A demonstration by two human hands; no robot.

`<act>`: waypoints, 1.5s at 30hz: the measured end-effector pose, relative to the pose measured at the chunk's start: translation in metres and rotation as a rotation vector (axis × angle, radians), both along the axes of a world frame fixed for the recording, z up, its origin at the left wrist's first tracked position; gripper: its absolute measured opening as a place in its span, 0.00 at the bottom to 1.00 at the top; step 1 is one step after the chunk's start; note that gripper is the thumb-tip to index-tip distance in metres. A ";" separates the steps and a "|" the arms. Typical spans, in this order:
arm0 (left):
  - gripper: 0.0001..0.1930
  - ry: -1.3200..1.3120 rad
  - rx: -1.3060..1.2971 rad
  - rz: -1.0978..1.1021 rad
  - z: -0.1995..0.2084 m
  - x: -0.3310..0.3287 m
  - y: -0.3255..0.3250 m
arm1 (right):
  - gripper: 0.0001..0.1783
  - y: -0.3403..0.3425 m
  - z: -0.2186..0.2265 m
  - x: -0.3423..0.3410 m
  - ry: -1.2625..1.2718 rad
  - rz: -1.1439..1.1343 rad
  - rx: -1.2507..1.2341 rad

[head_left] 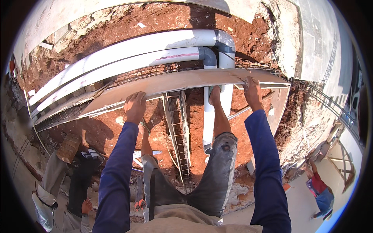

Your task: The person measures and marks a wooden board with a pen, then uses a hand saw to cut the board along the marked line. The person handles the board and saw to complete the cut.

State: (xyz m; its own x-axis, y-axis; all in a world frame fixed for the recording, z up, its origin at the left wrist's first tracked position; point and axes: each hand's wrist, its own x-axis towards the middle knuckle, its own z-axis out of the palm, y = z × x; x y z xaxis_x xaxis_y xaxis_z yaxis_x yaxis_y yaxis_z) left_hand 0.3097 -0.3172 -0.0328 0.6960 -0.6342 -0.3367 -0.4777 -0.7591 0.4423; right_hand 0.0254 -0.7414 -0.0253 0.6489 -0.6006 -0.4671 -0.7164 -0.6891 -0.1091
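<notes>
Brown wood formed the long flat board point(182, 80), running roughly nine to three o'clock and lying toward twelve from the left hand point(135, 107) and right hand point(253, 94). Each grip was clamped on its near edge, the right nearer the grey plastic elbow point(226, 41).

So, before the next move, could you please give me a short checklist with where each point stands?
1. Left hand has a grip on the brown board: ok, at its near edge.
2. Right hand has a grip too: ok, farther right along that edge.
3. Board free of the upright white pipe: cannot tell; it crosses in front, contact hidden.
4. Space between the legs unobstructed: not ok; the steel cage runs there.
5. Person in the red top away from the board: ok, off to the right.
</notes>
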 end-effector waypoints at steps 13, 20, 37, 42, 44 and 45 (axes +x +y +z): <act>0.18 -0.192 -0.015 0.090 -0.013 -0.028 0.008 | 0.23 0.003 0.028 0.008 -0.177 -0.039 0.090; 0.38 -0.180 0.067 0.541 0.020 -0.061 -0.028 | 0.23 0.003 0.034 0.010 -0.167 -0.040 0.083; 0.30 0.943 -0.210 1.254 -0.026 0.002 -0.024 | 0.23 0.009 0.035 0.003 -0.165 -0.102 -0.007; 0.27 0.945 -0.159 1.197 -0.033 0.023 -0.018 | 0.27 0.077 0.062 0.009 -0.384 -0.320 -0.070; 0.25 0.973 -0.133 1.157 -0.039 0.036 -0.013 | 0.25 0.132 0.073 -0.015 -0.341 -0.493 -0.048; 0.25 0.961 -0.120 1.146 -0.038 0.044 -0.013 | 0.25 0.158 0.088 -0.028 -0.253 -0.649 0.086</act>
State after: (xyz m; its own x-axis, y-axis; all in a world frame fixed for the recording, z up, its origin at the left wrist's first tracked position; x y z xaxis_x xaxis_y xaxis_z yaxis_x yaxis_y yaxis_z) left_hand 0.3535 -0.3307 -0.0707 0.3707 0.0301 -0.9283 0.8354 -0.4476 0.3190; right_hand -0.0022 -0.5831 0.0628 0.2668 -0.8710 -0.4125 -0.9255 -0.1123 -0.3616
